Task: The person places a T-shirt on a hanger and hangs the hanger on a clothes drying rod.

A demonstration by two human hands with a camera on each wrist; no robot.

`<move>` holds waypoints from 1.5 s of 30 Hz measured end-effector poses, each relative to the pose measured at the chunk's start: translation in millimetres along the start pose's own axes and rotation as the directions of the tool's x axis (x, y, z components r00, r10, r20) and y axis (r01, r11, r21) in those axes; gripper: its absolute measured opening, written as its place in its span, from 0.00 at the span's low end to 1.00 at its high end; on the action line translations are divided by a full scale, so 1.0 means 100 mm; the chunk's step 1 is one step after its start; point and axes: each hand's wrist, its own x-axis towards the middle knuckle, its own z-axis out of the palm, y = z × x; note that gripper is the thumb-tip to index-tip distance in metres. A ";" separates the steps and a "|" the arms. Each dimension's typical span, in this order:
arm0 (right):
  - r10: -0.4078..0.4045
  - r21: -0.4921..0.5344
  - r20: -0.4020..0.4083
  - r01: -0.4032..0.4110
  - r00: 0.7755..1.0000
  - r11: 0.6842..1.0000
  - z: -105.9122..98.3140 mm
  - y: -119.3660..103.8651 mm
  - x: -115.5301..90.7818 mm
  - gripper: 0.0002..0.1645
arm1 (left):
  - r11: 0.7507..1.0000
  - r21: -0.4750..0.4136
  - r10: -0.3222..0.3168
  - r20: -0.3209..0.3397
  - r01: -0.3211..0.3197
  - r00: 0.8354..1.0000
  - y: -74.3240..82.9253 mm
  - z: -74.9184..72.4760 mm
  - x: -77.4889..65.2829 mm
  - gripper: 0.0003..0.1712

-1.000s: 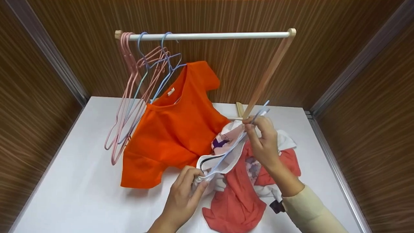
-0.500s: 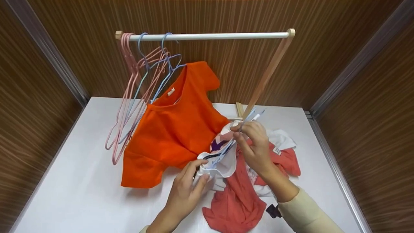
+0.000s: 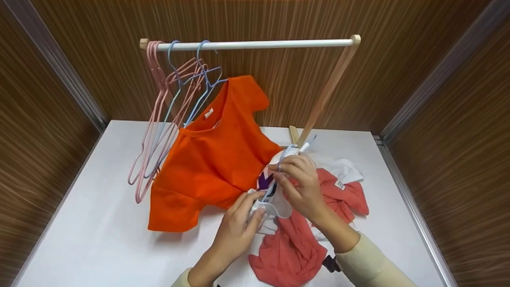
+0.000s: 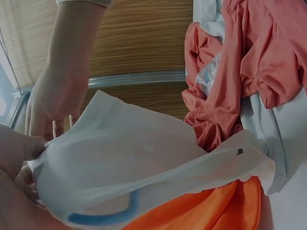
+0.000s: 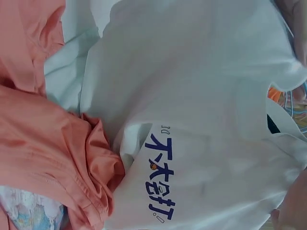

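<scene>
A white T-shirt [image 3: 280, 207] is bunched between my two hands. In the right wrist view it shows dark blue printed characters [image 5: 160, 177]. My left hand [image 3: 235, 229] pinches the shirt's edge near its neck opening. A light blue hanger [image 3: 282, 156] slants into that opening, and my right hand [image 3: 301, 185] grips it from above, finger and thumb together. Through the thin fabric in the left wrist view, a blue part of the hanger [image 4: 108, 218] shows. The hanger's far end inside the shirt is hidden.
A rack with a white rail [image 3: 259, 44] carries pink hangers [image 3: 159, 79], blue hangers [image 3: 205, 79] and an orange shirt [image 3: 215, 159] reaching down to the white table [image 3: 99, 223]. Coral clothing [image 3: 291, 255] and other white garments [image 3: 344, 169] lie heaped at right. Wood-patterned walls surround the table.
My right hand has moved down and left with the hanger, toward my left hand. The hanger sits deeper in the shirt opening. My left hand has shifted slightly right.
</scene>
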 end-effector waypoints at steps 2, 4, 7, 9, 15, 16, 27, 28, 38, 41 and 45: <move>-0.004 0.008 0.017 0.004 1.000 1.000 0.03 0.02 -0.04 0.13 | 1.000 0.007 0.005 -0.003 -0.005 1.000 -0.01 0.01 0.01 0.19; -0.005 0.015 0.028 0.005 1.000 1.000 0.05 0.01 -0.06 0.12 | 1.000 0.011 0.004 -0.002 -0.004 1.000 -0.01 0.02 0.01 0.19; -0.010 0.017 0.039 0.009 0.999 1.000 0.07 -0.02 -0.06 0.12 | 1.000 0.013 0.004 -0.006 -0.004 1.000 -0.01 0.03 0.01 0.19; -0.017 0.018 0.037 0.016 0.999 1.000 0.07 -0.07 -0.04 0.12 | 1.000 0.012 0.008 -0.009 -0.008 1.000 -0.02 0.04 0.02 0.19; -0.053 0.044 0.009 0.053 0.999 0.998 0.07 -0.27 0.07 0.13 | 1.000 -0.004 0.017 -0.014 -0.017 1.000 -0.03 0.04 0.02 0.19; -0.059 0.051 0.005 0.058 0.998 0.997 0.07 -0.28 0.07 0.13 | 1.000 -0.007 0.016 -0.015 -0.016 1.000 -0.03 0.04 0.02 0.18; -0.091 -0.001 0.126 0.092 0.988 0.996 0.03 0.00 -0.11 0.21 | 0.997 -0.073 -0.012 -0.082 0.006 0.997 -0.05 0.05 -0.01 0.15; -0.098 -0.011 0.134 0.101 0.986 0.995 0.02 0.03 -0.13 0.21 | 0.997 -0.073 -0.013 -0.080 0.008 0.997 -0.04 0.05 -0.02 0.15; -0.077 -0.055 0.139 0.086 0.987 0.995 -0.02 0.26 -0.19 0.20 | 0.998 -0.056 -0.025 -0.068 0.022 0.997 -0.02 0.03 -0.06 0.14; -0.057 -0.054 0.127 0.064 0.990 0.997 -0.03 0.33 -0.20 0.20 | 0.998 -0.058 -0.024 -0.063 0.020 0.998 -0.02 0.02 -0.06 0.15; -0.021 -0.059 0.137 0.030 0.990 0.998 -0.08 0.39 -0.20 0.19 | 0.998 -0.059 -0.016 -0.062 0.012 0.998 -0.01 0.02 -0.05 0.14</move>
